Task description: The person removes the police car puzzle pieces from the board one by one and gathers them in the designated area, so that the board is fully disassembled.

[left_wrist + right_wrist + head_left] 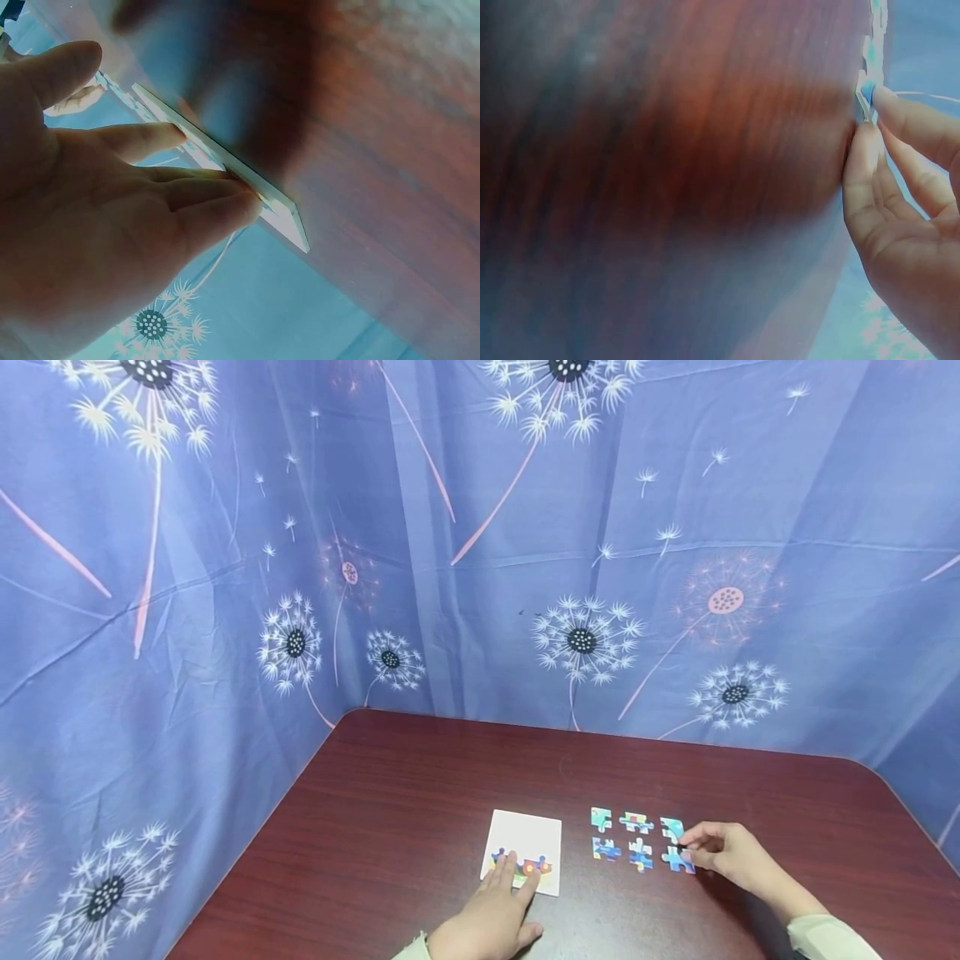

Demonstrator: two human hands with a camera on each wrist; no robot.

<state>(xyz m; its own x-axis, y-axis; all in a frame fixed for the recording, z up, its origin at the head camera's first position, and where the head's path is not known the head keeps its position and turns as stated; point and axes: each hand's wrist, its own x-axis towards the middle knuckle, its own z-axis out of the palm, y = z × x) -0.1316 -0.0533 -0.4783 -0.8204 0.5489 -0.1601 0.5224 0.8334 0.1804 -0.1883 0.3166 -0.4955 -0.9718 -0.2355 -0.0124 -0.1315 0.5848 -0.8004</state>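
In the head view my left hand (491, 914) rests with straight fingers on the lower part of a white puzzle board (528, 835). Along that lower part lies a row of joined, colourful jigsaw pieces (536, 867), partly covered by the fingers. From the left wrist view, the fingertips press on the face of the thin board (281, 214). To the right, my right hand (731, 856) pinches a blue jigsaw piece (677, 860) at the lower right of a loose group. In the right wrist view, thumb and finger meet at the piece (865, 94).
Several loose jigsaw pieces lie in two rows right of the board, among them a teal corner piece (601, 818), a middle piece (636, 822) and a blue piece (641, 855). The dark red wooden table (420, 777) ends against a blue dandelion-patterned curtain (480, 635).
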